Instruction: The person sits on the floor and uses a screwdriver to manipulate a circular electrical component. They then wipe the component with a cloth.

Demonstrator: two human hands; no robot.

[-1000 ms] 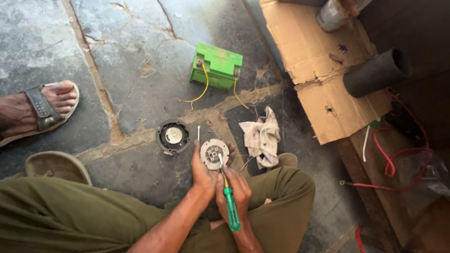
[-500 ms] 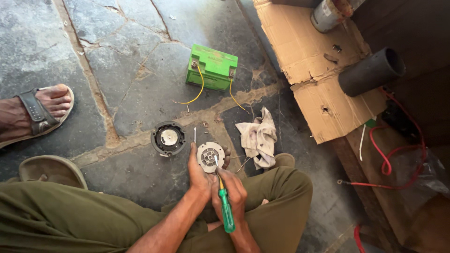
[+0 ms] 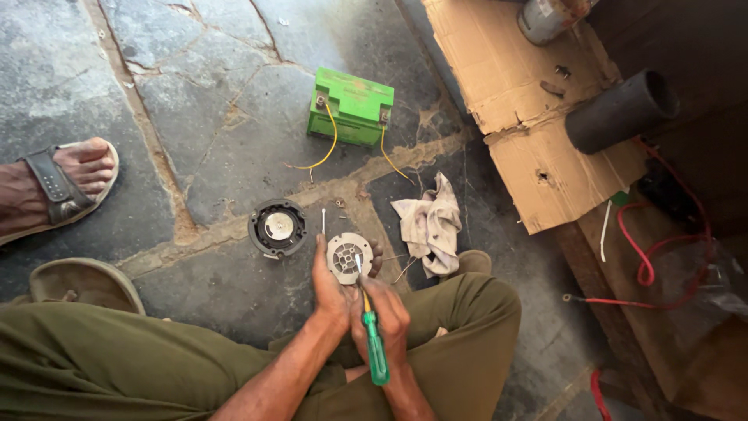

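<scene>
Stone floor (image 3: pixel 195 101), green battery (image 3: pixel 351 107), rag (image 3: pixel 430 222), black round cap (image 3: pixel 277 228) nearby, left hand (image 3: pixel 331 284) fingers grasping round part (image 3: pixel 348 258), right hand (image 3: pixel 383 316) fingers clenched on screwdriver (image 3: pixel 374 343)

A screwdriver (image 3: pixel 374 343) with a glossy green plastic handle meets a dull grey metal disc (image 3: pixel 348 258), beside a soiled cloth rag (image 3: pixel 429 224), a shiny green plastic battery box (image 3: pixel 351 105), torn matt cardboard (image 3: pixel 538 117) and rough cracked stone floor (image 3: pixel 195 101).
</scene>
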